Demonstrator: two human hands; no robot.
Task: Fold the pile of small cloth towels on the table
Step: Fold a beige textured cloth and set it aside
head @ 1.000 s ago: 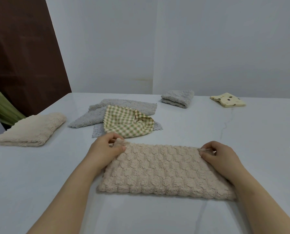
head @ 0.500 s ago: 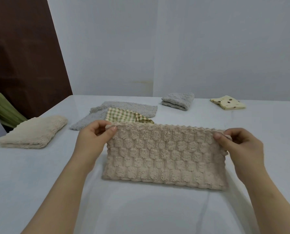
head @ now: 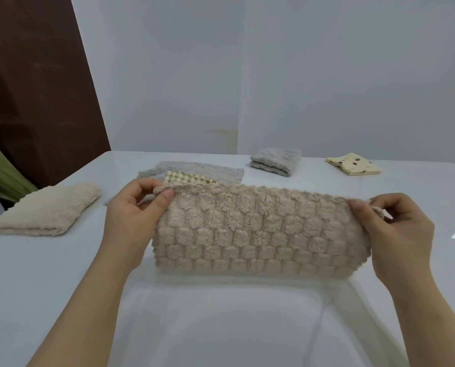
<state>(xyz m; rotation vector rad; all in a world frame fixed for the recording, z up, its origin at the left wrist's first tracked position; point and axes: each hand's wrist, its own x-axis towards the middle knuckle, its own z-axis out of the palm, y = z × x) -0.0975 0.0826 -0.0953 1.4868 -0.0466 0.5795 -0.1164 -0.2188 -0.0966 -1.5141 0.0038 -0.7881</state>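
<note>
Mid-fold on the beige bobble towel [head: 258,234], lifted over the near middle of the white table [head: 62,300] as a long doubled band, lower edge at or just above the surface, cannot tell which. Pinched at the top left corner between thumb and fingers of the left hand [head: 133,210], and at the top right corner the same way by the right hand [head: 398,234]; held level and lightly stretched between the two grips. Judging by the band shape, first fold done, cross fold not yet made. Next, probably: bring one end over to meet the other, match corners and edges, lay flat, press smooth; thick pile likely to spring open, so worth a firm pat. Already folded: cream towel [head: 46,210] at the left, grey towel [head: 276,161] and yellow spotted cloth [head: 353,164] at the far right. Waiting unfolded just beyond the held towel: flat grey towel [head: 208,169] with checked cloth [head: 186,178] on top
</note>
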